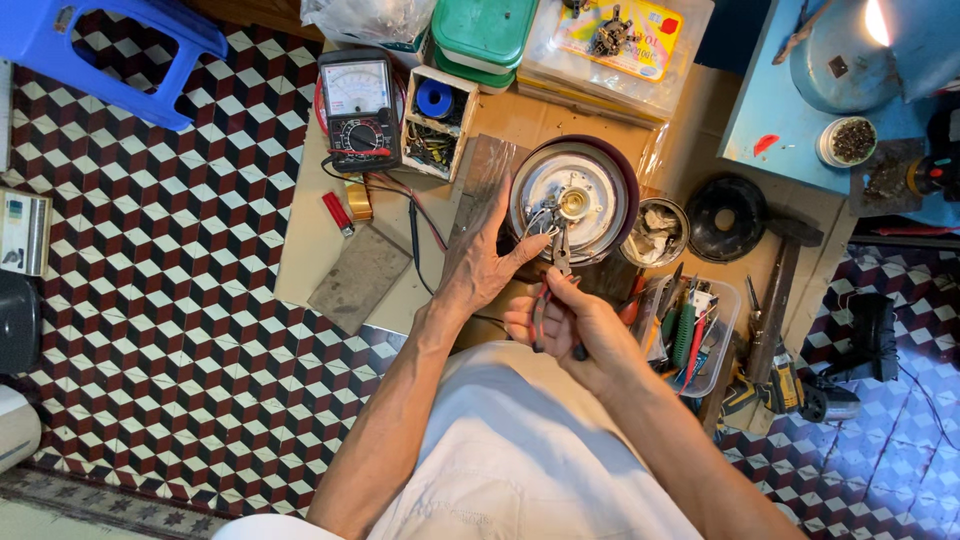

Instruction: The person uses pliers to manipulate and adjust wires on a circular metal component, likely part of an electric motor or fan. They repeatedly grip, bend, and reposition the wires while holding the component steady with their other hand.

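Working with pliers on a round appliance base

Looking down from the head camera, a person sits over a cardboard-covered surface (pixel 320 230) on a patterned tile floor. The left hand (pixel 485 262) lies flat and spread, fingers against the rim of a round metal appliance base (pixel 572 192) turned underside up at the middle of the surface. The right hand (pixel 570 325) has its grip closed around the red handles of pliers (pixel 558 262), whose tips meet the wiring at the base's centre. A multimeter (pixel 358 108) sits upper left, a clear tray of tools (pixel 690 335) just right of the hands, and a hammer (pixel 780 290) beyond.
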